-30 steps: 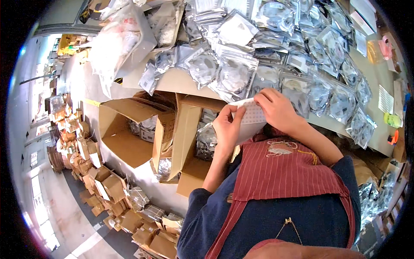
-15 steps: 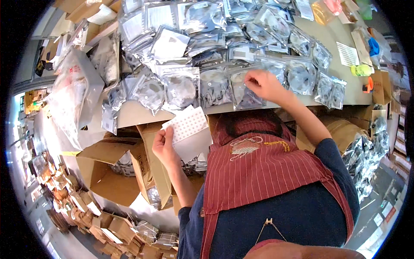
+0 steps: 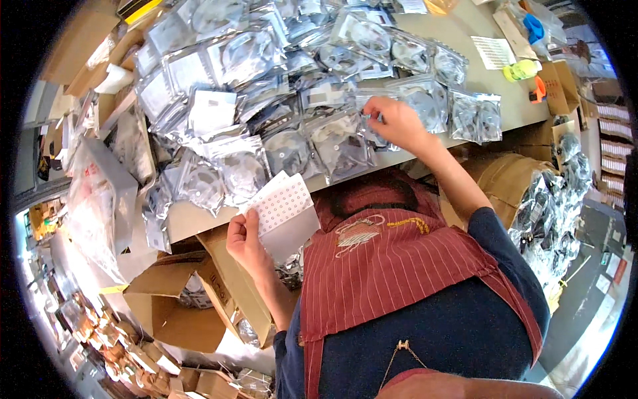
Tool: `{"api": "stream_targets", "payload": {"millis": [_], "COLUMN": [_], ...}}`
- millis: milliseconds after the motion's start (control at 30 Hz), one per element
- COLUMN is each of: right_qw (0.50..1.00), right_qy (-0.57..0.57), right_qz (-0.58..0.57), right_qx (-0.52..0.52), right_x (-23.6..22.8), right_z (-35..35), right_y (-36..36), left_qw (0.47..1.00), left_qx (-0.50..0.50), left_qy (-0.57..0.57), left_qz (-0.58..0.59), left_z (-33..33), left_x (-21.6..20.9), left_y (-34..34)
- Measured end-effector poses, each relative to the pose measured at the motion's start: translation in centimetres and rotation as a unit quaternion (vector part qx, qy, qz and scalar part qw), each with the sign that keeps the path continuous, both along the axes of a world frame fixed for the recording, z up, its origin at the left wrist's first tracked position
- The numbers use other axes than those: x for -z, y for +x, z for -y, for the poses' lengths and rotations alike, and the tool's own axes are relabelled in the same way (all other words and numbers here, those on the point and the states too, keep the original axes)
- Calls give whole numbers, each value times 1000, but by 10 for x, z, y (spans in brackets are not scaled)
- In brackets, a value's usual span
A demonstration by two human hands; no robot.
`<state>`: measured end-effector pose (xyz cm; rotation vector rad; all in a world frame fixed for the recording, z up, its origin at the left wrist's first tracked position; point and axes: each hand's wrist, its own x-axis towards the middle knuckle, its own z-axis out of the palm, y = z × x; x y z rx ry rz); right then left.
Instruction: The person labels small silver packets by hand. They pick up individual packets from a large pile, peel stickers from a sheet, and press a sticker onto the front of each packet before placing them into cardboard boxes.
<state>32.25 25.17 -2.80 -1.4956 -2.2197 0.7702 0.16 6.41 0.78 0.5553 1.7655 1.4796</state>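
1. A pale table (image 3: 458, 30) is heaped with clear zip bags (image 3: 289, 153), flat, shiny and overlapping. Many of them show rounded grey parts inside; some show white paper.
2. The left hand (image 3: 249, 241) is clamped on a white sheet (image 3: 284, 205) with rows of small round marks, the thumb on top. The sheet is in front of the table's near edge, left of a red striped apron (image 3: 399, 279).
3. The right hand (image 3: 399, 126) is over the near rows of bags, fingers curled, the thumb and forefinger close to each other. From here I cannot tell whether they pinch anything or touch a bag beneath.
4. Below the table, to the left, stands an open cardboard box (image 3: 179, 326), with bagged items (image 3: 196, 292) showing in it. Beside it is a second box (image 3: 229, 279), partly hidden by the forearm; shiny bags (image 3: 289, 274) show close by.
5. At the table's left end sits a large clear plastic bag (image 3: 96, 196) with red marks; its contents are unclear.
6. Below the table's right end, silvery packages (image 3: 551, 219) pile up beside a brown carton (image 3: 488, 179). A small yellow-green bottle (image 3: 522, 71) stands out above.
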Motion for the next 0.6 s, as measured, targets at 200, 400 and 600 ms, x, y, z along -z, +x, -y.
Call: {"api": "stream_targets", "payload": {"millis": [200,400,600], "right_qw": [999,994,971], "right_qy": [-8,96,105], "right_qz": [-44,47,214], "right_qx": [13,-29,-14], "right_x": [12,22,9], "right_z": [-2,6,-1], "right_y": [28,1,1], "left_qw": [997,991,986], "left_qx": [71,135,164], "left_qy": [-11,-3,-1], "left_qz": [15,17,13], "left_z": [-27,-52,-62], "left_x": [1,-12,-19], "left_y": [19,44,70]}}
